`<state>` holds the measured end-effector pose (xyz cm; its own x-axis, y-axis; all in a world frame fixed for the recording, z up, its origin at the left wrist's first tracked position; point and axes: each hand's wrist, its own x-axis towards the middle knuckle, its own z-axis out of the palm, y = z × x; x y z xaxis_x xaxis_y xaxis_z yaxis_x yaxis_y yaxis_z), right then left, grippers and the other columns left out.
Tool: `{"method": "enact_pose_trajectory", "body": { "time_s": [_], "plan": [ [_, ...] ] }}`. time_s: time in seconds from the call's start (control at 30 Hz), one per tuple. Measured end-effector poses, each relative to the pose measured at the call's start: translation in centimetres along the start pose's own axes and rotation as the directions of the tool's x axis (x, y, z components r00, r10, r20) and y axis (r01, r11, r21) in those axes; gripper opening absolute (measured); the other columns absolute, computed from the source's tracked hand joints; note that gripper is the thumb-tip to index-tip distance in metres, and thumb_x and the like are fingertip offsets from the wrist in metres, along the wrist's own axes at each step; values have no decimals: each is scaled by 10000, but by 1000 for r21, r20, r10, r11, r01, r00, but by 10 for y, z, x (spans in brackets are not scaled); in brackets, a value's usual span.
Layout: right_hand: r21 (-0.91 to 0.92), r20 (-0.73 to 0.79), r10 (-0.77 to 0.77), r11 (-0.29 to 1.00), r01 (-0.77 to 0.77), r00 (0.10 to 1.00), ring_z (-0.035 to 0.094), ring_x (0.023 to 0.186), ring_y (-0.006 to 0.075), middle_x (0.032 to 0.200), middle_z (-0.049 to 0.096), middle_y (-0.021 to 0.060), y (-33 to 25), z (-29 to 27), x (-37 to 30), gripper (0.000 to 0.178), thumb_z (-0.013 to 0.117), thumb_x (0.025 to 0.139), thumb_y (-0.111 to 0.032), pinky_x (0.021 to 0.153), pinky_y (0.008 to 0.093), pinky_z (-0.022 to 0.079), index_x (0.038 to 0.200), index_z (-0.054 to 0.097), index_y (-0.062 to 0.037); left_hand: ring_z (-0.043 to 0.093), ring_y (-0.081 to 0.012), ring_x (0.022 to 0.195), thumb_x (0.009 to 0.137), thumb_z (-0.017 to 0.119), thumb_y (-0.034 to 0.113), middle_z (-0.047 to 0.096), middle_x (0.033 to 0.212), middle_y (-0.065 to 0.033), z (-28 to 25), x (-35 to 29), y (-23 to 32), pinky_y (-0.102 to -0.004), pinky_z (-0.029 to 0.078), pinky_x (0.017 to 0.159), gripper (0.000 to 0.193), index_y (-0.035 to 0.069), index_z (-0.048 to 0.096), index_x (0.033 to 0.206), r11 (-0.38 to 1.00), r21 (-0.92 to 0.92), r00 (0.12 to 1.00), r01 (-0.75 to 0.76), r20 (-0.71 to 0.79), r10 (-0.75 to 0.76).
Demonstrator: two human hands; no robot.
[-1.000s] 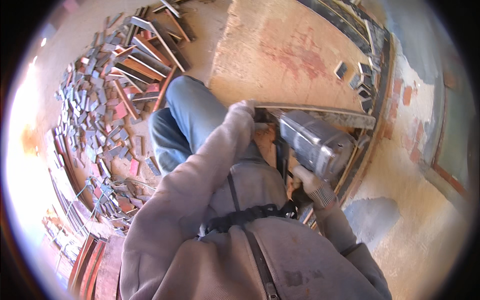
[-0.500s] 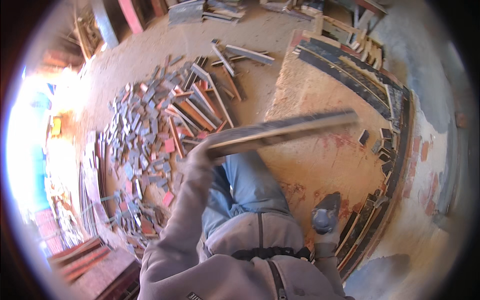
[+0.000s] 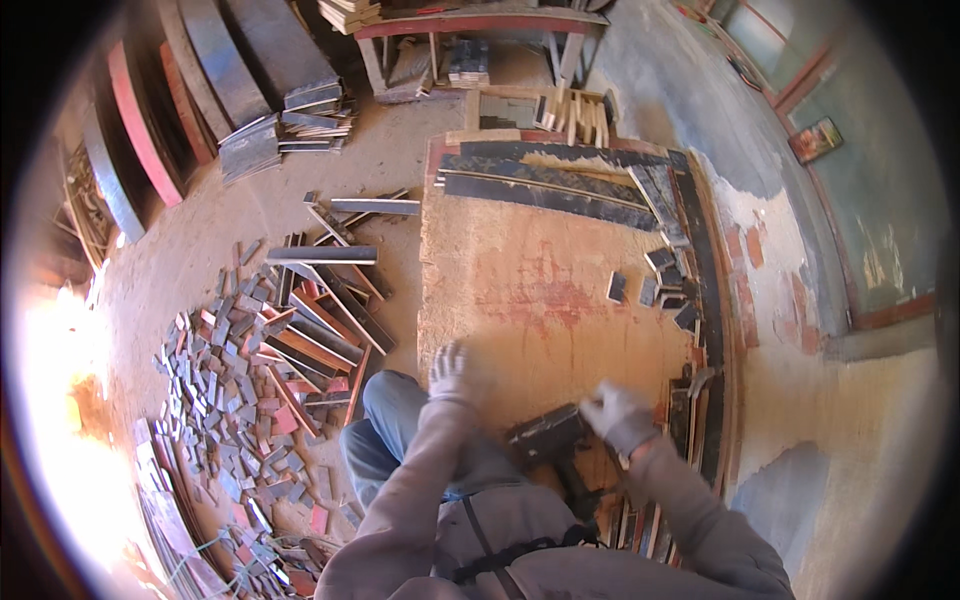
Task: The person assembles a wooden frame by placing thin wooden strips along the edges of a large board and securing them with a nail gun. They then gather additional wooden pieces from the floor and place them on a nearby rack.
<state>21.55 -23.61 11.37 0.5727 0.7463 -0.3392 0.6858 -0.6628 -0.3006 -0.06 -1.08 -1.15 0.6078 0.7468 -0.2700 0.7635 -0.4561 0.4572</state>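
Observation:
My left hand (image 3: pixel 457 376), in a pale work glove, is over the left edge of the wooden board surface (image 3: pixel 530 290), beside my knee. Its fingers are stretched out, somewhat blurred, and hold nothing. My right hand (image 3: pixel 618 418), also gloved, is close to the right end of a dark, blocky object (image 3: pixel 548 432) in front of my waist. Blur hides how its fingers are set and whether they touch that object. To the left, a dark-faced board (image 3: pixel 322 255) lies across a heap of narrow strips (image 3: pixel 315 340).
Small offcuts (image 3: pixel 215 400) cover the floor at left. Long dark strips (image 3: pixel 550 190) line the work surface's far edge. Several small blocks (image 3: pixel 660 280) sit near its right side. A wall (image 3: pixel 800 400) stands at right. A red-edged bench (image 3: pixel 480 25) is at the back.
The board has left my left hand, which is lower and open. My right hand has moved inward beside the dark object. The view has turned to the right.

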Motion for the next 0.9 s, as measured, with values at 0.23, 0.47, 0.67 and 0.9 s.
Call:
{"method": "enact_pose_trajectory", "body": {
  "time_s": [0.23, 0.47, 0.67, 0.9],
  "plan": [
    [-452, -158, -215, 883, 123, 964, 380, 1477, 420, 1616, 387, 242, -4, -84, 299, 1202, 872, 739, -531, 1209, 514, 337, 1644, 237, -60, -35, -409, 1621, 761, 802, 606, 42, 1759, -195, 0, -14, 28, -586, -4, 1298, 1129, 168, 279, 1661, 991, 126, 995, 54, 82, -64],
    [-422, 59, -104, 899, 119, 993, 293, 1545, 444, 1676, 303, 255, -32, -117, 427, 1413, 976, 606, -452, 1269, 472, 284, 1682, 126, -111, -13, -414, 1625, 761, 822, 544, 44, 1761, -197, 13, -12, 20, -578, 11, 1299, 1143, 154, 249, 1669, 996, 74, 993, 57, 98, -64],
    [-157, 126, -334, 923, 351, 934, 554, 1340, 414, 1433, 575, 255, -32, -94, 420, 848, 783, 673, -192, 1128, 443, 471, 1466, 510, -68, -44, -459, 1612, 725, 863, 496, 33, 1751, -228, 19, -9, 21, -649, 0, 1273, 1170, 123, 259, 1654, 997, 34, 996, 68, 63, -70],
    [-260, 39, -499, 832, 490, 866, 429, 1411, 418, 1574, 426, 174, -37, -19, 324, 914, 833, 750, -301, 1203, 524, 347, 1556, 418, -191, -61, -468, 1606, 713, 894, 430, 21, 1744, -242, 17, -7, 23, -643, -22, 1273, 1160, 118, 273, 1642, 998, -8, 996, 64, 61, -63]
  ]
}}
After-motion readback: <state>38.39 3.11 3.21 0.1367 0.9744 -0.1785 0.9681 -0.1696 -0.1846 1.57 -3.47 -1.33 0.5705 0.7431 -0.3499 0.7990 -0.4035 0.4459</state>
